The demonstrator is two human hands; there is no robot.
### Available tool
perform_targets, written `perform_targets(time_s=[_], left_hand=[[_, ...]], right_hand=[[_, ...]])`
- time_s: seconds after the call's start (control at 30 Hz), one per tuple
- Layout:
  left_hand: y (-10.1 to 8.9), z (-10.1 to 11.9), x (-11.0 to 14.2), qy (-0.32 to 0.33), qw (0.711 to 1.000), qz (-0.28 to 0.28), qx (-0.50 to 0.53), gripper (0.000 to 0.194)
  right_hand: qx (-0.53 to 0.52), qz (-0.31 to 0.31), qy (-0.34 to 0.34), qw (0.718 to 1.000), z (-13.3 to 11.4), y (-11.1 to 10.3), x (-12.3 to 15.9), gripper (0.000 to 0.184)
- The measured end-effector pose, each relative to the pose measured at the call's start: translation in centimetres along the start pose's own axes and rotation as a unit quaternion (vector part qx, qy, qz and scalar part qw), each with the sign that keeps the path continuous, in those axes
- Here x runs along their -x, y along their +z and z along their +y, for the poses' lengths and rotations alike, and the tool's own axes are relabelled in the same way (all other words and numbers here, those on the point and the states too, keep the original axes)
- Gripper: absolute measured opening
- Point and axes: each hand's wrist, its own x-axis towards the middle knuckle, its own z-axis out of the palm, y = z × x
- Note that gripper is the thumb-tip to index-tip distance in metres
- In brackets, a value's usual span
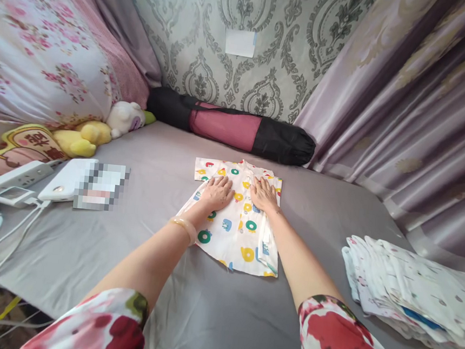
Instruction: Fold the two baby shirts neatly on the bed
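Note:
A small white short-sleeved shirt (pixel 236 226) with yellow, green, blue and red prints lies spread on the grey bed sheet (pixel 150 189). My left hand (pixel 218 192) rests flat on its upper left part, fingers stretched out, a pale bangle (pixel 184 229) on that wrist. On the shirt's upper right part lies my right hand (pixel 264 194), palm down with the fingers spread. The left sleeve points outward, while the right side looks folded inward. Neither hand grips the cloth.
Folded white printed clothes (pixel 413 288) are stacked at the right. A black and pink long bag (pixel 228 128) lies along the wall. At the left are a power strip (pixel 16 180), a white power bank (pixel 69 179), cables and plush toys (pixel 85 134). Curtains (pixel 369 99) hang at the right.

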Motion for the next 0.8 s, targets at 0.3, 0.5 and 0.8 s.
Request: perform_targets(time_s=[0.3, 0.5, 0.8], left_hand=[[-2.5, 1.2, 2.4, -0.096, 0.990, -0.097, 0.024, 0.055], [-2.3, 1.1, 3.8, -0.117, 0.989, -0.084, 0.040, 0.056], [-2.9, 1.3, 3.5, -0.122, 0.986, -0.093, 0.059, 0.055]], right_hand=[[-0.009, -0.022, 0.009, 1.000, -0.1, -0.2, 0.0, 0.060], [0.001, -0.012, -0.003, 1.000, -0.2, -1.6, -0.6, 0.054], [0.009, -0.005, -0.034, 0.999, -1.7, 0.2, -4.6, 0.062]])
